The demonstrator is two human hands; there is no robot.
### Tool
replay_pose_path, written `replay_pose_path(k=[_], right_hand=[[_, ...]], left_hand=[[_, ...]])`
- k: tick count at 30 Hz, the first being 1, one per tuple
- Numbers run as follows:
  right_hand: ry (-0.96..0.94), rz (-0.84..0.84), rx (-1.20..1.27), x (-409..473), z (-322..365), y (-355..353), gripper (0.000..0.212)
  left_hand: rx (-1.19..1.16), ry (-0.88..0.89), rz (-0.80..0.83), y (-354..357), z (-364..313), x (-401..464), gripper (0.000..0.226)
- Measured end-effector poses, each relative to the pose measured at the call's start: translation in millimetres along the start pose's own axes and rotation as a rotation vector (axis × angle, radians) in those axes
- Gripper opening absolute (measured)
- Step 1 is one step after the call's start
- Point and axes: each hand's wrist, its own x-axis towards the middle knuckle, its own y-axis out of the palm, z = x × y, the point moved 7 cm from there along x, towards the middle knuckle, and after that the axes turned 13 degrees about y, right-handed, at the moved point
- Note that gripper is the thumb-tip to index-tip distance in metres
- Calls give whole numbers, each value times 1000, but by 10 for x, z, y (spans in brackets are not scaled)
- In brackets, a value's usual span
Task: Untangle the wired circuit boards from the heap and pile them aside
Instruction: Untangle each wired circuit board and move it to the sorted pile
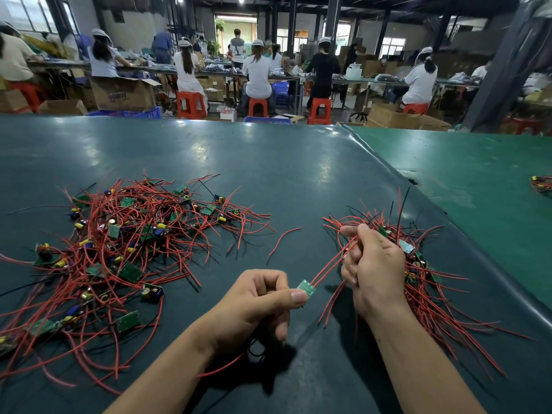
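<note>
Circuit board pinched, left grip | right grip clasps wires | green mat | workshop

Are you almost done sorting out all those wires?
Not yet. Done: a smaller pile of sorted boards lies on the right. In hand: the left hand pinches one small green board, and the right hand grips its red wires. Left: the big tangled heap on the left looks clearly bigger than the sorted pile.
</note>
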Motion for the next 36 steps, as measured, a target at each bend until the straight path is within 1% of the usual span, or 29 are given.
replay_pose_path(k=[4,6,7,8,9,10,12,13,14,18,20,21,23,26,27,28,30,32,33,34,35,36], right_hand=[[-66,-26,-38,-16,23,-20,32],[-8,20,-24,-3,-19,13,31],[66,79,-33,-8,-69,71,33],[158,169,-80,-37,-137,154,41],[242,278,-165,-91,-213,249,51],[289,400,-268,-172,-283,342,54],[272,619,-421,-367,-351,493,44],[232,676,-448,-428,-348,532,37],[192,686,-443,-448,-320,533,33],[47,592,-303,-426,-142,505,18],[-53,503,-214,-413,-23,477,16],[-103,438,-161,-394,48,433,14],[-185,293,-37,-349,193,297,12],[-288,52,117,-318,330,76,17],[-271,-9,174,-304,310,37,20],[-204,-35,241,-282,244,27,22],[30,-31,383,-248,31,57,23],[255,5,459,-239,-154,98,22],[315,37,458,-248,-197,120,26],[330,58,442,-251,-204,126,31],[313,59,424,-246,-188,115,34],[285,42,402,-237,-168,91,36]], left_hand=[[-10,7,-8,-3,-21,4,32],[-19,28,-61,-15,-48,14,31],[-32,44,-117,-49,-67,21,29],[-53,58,-183,-96,-88,32,26],[-78,64,-241,-145,-108,38,24],[-96,62,-279,-185,-125,45,22],[-78,32,-291,-205,-131,53,22],[-54,13,-288,-203,-133,51,22],[-40,-1,-292,-203,-123,48,24],[-105,-33,-347,-238,-117,52,34],[-154,-77,-428,-324,-106,46,44],[-186,-73,-481,-383,-107,43,47],[-243,-8,-590,-514,-127,39,49],[-271,80,-711,-641,-137,35,47],[-260,96,-736,-666,-142,33,45],[-242,109,-759,-689,-146,26,43],[-204,126,-791,-716,-155,11,42],[-123,145,-820,-744,-167,-5,37],[-34,166,-837,-769,-191,-23,33],[102,197,-853,-796,-234,-45,31],[294,238,-861,-826,-300,-74,29],[554,282,-858,-852,-386,-105,25]])
